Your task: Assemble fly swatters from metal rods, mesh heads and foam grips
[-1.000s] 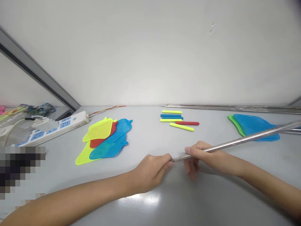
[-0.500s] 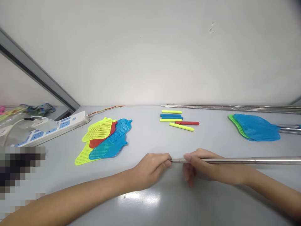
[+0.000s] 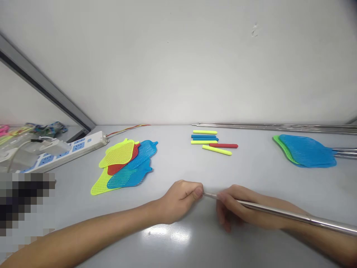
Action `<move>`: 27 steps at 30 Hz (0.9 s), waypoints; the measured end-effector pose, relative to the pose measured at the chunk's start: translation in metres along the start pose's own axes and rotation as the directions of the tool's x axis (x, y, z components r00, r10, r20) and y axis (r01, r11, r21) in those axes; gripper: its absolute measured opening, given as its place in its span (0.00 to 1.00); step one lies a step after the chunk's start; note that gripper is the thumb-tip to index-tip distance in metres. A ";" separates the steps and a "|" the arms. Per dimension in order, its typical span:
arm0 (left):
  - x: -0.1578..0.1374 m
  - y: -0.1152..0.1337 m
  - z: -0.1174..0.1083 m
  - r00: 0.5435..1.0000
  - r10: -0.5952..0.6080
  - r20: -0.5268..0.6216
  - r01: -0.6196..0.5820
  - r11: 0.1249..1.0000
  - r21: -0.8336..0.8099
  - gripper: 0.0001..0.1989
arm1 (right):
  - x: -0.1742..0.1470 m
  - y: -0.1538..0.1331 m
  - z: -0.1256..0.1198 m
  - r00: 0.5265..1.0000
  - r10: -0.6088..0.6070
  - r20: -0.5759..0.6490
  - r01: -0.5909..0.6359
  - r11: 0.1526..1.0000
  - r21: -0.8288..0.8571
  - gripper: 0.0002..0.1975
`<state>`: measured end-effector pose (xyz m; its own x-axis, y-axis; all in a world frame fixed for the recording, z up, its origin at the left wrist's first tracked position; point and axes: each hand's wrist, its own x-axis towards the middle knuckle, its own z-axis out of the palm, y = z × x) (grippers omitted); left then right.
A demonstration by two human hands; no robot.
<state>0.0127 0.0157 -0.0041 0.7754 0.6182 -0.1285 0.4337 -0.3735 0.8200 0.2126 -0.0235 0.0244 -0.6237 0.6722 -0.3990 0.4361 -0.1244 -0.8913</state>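
A telescopic metal rod (image 3: 279, 211) runs from the lower middle of the frame to the right edge, sloping downward to the right, its thin end at the left and its thicker sections at the right. The left hand (image 3: 182, 201), at lower centre, has its grip closed, thumb against the curled fingers, pinching the tip of the rod. The right hand (image 3: 245, 206), just beside it, holds the rod a little farther along: the thumb presses on the thin section, while the other fingers curl loosely below, slightly blurred. Beyond that grip the rod passes across the right wrist and forearm.

At left of centre on the grey bench (image 3: 173, 160) lies an overlapping pile of perforated flyswatter heads: yellow (image 3: 118, 154) on top, a red head (image 3: 114, 170) partly covered beneath it, and blue ones (image 3: 139, 178) towards the right of the pile. In the middle, short plastic sticks in yellow (image 3: 217, 150), blue (image 3: 203, 136) and red (image 3: 225, 146) lie roughly side by side. At the right, a blue flyswatter (image 3: 309, 150) lies over a green one (image 3: 281, 146), with metal shafts (image 3: 347, 152) reaching the frame's edge.

Behind these, a bundle of thin metal rods (image 3: 279, 127) stretches along the foot of the white wall (image 3: 167, 74). At the left, a white power strip (image 3: 97, 139) with blue socket panels lies at a slant, near red and yellow wires (image 3: 128, 129).
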 end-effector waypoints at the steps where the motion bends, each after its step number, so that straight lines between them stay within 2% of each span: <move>1: 0.000 0.000 0.000 1.000 -0.001 -0.001 0.001 1.000 0.011 0.19 | 0.000 0.000 0.001 1.000 0.013 -0.002 -0.013 1.000 0.011 0.22; 8: 0.000 0.000 0.003 1.000 0.006 -0.023 -0.006 1.000 -0.007 0.19 | 0.007 0.004 0.006 0.999 0.000 -0.035 0.002 0.998 0.058 0.25; 12: 0.001 -0.001 0.002 1.000 0.001 -0.007 -0.002 0.996 -0.084 0.19 | 0.015 0.010 0.011 0.999 -0.035 -0.031 0.037 0.996 0.083 0.26; 16: 0.003 -0.002 -0.002 1.000 0.011 0.018 -0.007 0.983 -0.186 0.19 | 0.021 0.011 0.015 0.995 -0.042 -0.086 0.052 0.992 0.114 0.28; 21: 0.006 -0.002 -0.005 0.998 0.012 0.056 0.002 0.974 -0.228 0.19 | 0.024 0.011 0.013 0.994 -0.007 -0.111 0.026 0.984 0.176 0.30; 24: 0.007 -0.002 -0.005 1.000 -0.008 0.028 0.014 0.968 -0.252 0.19 | 0.027 0.012 0.009 0.994 0.022 -0.108 0.007 0.966 0.260 0.28; 27: 0.008 -0.001 -0.003 1.000 -0.019 -0.021 0.012 0.954 -0.299 0.20 | 0.030 0.014 0.003 0.980 0.038 -0.196 0.039 0.926 0.375 0.21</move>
<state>0.0165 0.0232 -0.0043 0.7572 0.6395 -0.1329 0.2864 -0.1423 0.9475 0.1980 -0.0073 -0.0003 -0.4672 0.7972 -0.3823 0.1361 -0.3624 -0.9220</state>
